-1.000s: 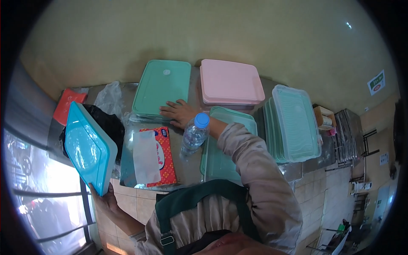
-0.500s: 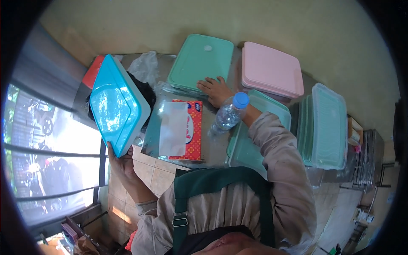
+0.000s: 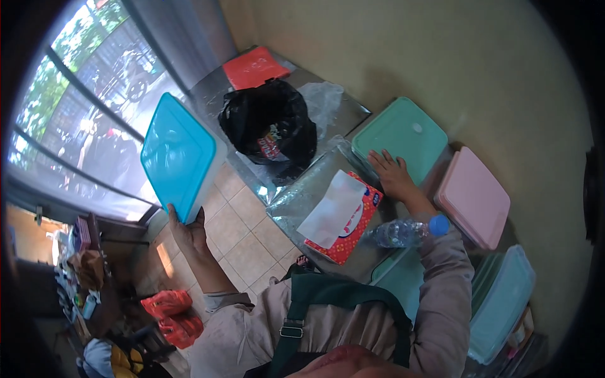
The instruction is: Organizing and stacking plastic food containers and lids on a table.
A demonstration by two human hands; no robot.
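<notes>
My left hand (image 3: 189, 234) grips the lower corner of a box with a bright blue lid (image 3: 176, 154), holding it up and tilted, away from the table. Its pale side shows along the right edge. My right hand (image 3: 396, 179) rests with fingers spread on the near edge of a green-lidded box (image 3: 406, 135) by the wall. Just nearer is a red patterned tissue pack (image 3: 360, 227) with a white sheet (image 3: 329, 211) lying over part of it. A clear plastic bottle (image 3: 400, 233) with a blue cap lies beside my right forearm.
A black plastic bag (image 3: 252, 120) stands open, with a red packet (image 3: 252, 67) behind it and clear plastic (image 3: 322, 104) beside it. Pink boxes (image 3: 476, 195) and stacked pale green ones (image 3: 501, 305) line the right. Red bags (image 3: 173, 315) are on the floor, lower left.
The view has swung left, showing the black bag's opening and the floor bags. The blue-lidded box no longer covers the black bag. My right hand stays at the green-lidded box.
</notes>
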